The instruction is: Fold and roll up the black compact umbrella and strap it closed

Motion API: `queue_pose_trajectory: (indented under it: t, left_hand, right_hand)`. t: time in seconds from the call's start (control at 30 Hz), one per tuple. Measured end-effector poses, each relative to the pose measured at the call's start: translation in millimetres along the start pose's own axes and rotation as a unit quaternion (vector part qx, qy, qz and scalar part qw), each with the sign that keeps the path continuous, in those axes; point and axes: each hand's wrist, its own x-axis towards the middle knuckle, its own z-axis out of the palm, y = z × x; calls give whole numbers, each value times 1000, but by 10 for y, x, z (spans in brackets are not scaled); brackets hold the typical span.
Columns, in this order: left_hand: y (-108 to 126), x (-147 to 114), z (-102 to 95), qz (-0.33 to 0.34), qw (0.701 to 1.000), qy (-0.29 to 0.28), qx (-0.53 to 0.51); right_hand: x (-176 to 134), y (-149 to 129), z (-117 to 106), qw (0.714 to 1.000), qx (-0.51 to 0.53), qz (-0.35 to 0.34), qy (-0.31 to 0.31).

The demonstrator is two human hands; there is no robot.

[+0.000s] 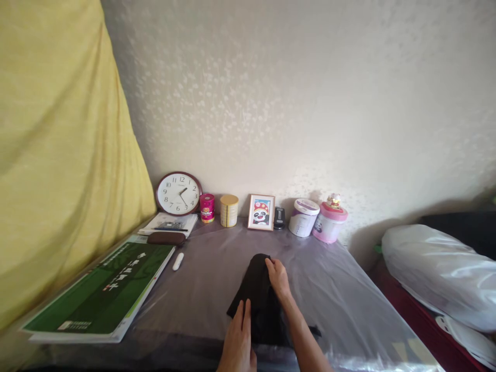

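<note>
A piece of black fabric [253, 281] lies on the table in front of me, its far end rounded and its near part loosely bunched. What kind of item it is cannot be made out. My right hand [278, 278] pinches the fabric's far right edge between thumb and fingers. At the near left edge, my left hand [241, 328] rests against the cloth with its fingers stretched forward. A thin dark strap or strip [314, 330] sticks out to the right, beyond my right forearm.
Plastic film covers the table [209, 289]. Large green books [104, 289], a white stick-like object [178, 261] and a brown case [166, 238] lie left. Along the wall stand a clock [179, 194], tins [229, 212], a framed panda picture [261, 212] and tubs [304, 218].
</note>
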Motion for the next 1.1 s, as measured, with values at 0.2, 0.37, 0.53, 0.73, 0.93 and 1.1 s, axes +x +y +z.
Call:
queue_pose_trajectory:
  t: [0.2,0.37,0.53,0.73,0.93,1.1]
  left_hand:
    - [-9,8,1,-1,999,-21,31]
    - [-90,12,83,2,998,-27,48]
    - [-264,-26,242,20,998,33,44]
    - [-268,-146,175,24,997,44,56]
    - [-39,-121,-90,32,988,64,136]
    - [67,-30,-1,59,985,99,127]
  right_hand:
    - [1,-46,175,997,-20,25,-65]
    - [-57,-118,189,990,-38,2,-134]
    - [-124,-163,142,986,-59,-56,-148]
    - [-214,-179,95,983,-27,-91,-155]
    - [-334,-223,7,972,-14,-153,-178]
    - [-422,-179,-44,958,-6,-220,-183]
